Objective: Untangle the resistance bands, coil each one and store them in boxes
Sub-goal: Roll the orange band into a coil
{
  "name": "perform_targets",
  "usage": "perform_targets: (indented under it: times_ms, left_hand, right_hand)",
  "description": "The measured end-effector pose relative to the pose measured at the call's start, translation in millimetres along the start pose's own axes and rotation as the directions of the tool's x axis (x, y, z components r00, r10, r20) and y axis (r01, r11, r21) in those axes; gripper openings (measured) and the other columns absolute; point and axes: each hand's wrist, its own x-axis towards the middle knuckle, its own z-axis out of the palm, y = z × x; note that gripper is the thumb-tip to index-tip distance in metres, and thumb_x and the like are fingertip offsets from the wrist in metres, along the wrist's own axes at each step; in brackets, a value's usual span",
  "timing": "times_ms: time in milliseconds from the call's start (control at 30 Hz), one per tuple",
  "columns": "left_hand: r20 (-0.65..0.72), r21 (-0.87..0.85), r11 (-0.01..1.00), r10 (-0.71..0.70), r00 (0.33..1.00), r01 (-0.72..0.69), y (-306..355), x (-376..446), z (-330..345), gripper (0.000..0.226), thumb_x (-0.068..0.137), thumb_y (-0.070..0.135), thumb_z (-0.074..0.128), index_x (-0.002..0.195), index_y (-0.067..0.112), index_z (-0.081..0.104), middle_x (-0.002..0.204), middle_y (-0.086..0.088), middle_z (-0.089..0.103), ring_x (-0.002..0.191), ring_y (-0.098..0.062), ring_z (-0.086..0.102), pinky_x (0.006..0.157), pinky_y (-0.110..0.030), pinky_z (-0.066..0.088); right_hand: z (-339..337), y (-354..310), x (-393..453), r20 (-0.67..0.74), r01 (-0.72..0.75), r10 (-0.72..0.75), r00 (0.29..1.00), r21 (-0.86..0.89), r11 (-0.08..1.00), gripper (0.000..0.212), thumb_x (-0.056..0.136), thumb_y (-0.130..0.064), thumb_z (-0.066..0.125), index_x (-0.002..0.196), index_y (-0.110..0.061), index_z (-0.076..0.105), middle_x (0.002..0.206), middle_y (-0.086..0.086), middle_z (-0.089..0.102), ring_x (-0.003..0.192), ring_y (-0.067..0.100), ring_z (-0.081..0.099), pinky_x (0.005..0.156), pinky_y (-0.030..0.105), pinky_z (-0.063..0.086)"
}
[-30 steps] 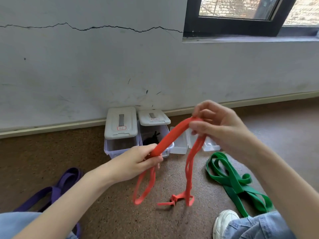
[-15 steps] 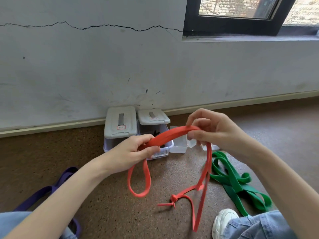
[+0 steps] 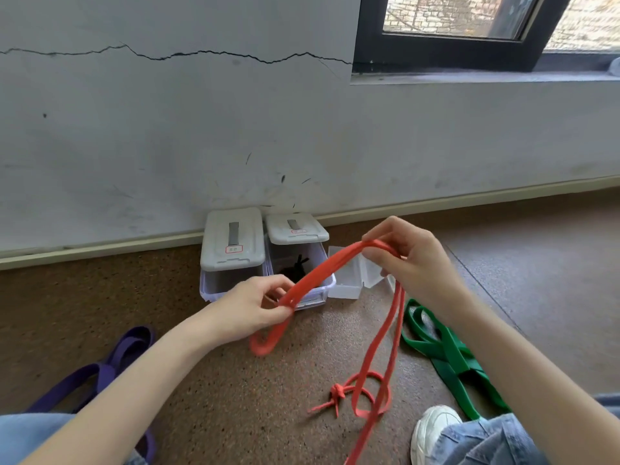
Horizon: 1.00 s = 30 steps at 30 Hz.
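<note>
— Mid-frame, we have the red band (image 3: 322,273) stretched between both hands: the left hand (image 3: 255,310) has its grip pinched on the lower end, the right hand (image 3: 412,263) has its grip curled round the upper bend. Two strands hang to the floor (image 3: 201,414) at lower centre.

— What worries us?

— The knot (image 3: 337,394) and small loop down there, we judge. Coiling before it is undone could pull it tighter, or the trailing tail might snag the white shoe (image 3: 432,431) at lower right.

— And around it?

— The green band (image 3: 446,347) lies just right of the strands; it could get swept in. The purple band (image 3: 110,360) waits lower left. Against the wall stand two lidded boxes (image 3: 231,243), one with something dark inside, and a clear open box (image 3: 345,283) partly behind the band.
</note>
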Motion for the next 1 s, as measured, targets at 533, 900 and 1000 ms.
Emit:
perform_targets:
  times_ms: [533, 900, 1000]
  left_hand:
    - [0.079, -0.864, 0.499, 0.004, 0.997, 0.067, 3.1, -9.9, -32.1, 0.042, 0.060, 0.036, 0.086, 0.089, 0.009, 0.074, 0.077, -0.007, 0.071, 0.092, -0.018, 0.070, 0.077, -0.023, 0.056]
    - [-0.172, -0.201, 0.978, 0.013, 0.985, -0.048, 30.6, 0.7, 2.9, 0.046, 0.061, 0.051, 0.071, 0.106, 0.043, 0.062, 0.106, 0.021, 0.053, 0.080, 0.005, 0.059, 0.072, -0.012, 0.049]
    - [-0.162, -0.236, 0.967, 0.055, 0.985, -0.093, 30.6, 3.6, 16.3, 0.018, 0.068, 0.041, 0.073, 0.084, 0.033, 0.070, 0.092, 0.011, 0.058, 0.072, -0.004, 0.056, 0.067, -0.013, 0.047]
  right_hand:
    - [-10.8, 17.5, 2.4, -0.211, -0.226, 0.225, 0.951, 0.017, 0.974, 0.016, 0.087, -0.008, 0.062, 0.078, -0.020, 0.058, 0.074, 0.003, 0.065, 0.066, 0.018, 0.059, 0.062, 0.029, 0.049]
    - [20.5, -17.3, -12.8, 0.234, 0.135, -0.116, 0.965, -0.069, 0.988, 0.011, 0.082, -0.009, 0.068, 0.089, -0.016, 0.063, 0.077, -0.010, 0.065, 0.072, -0.001, 0.060, 0.066, 0.016, 0.048]
    - [26.1, -22.2, -14.9, 0.240, 0.172, -0.160, 0.957, -0.028, 0.985, 0.010, 0.082, -0.007, 0.067, 0.089, -0.015, 0.064, 0.079, -0.008, 0.065, 0.074, 0.001, 0.061, 0.071, 0.020, 0.051]
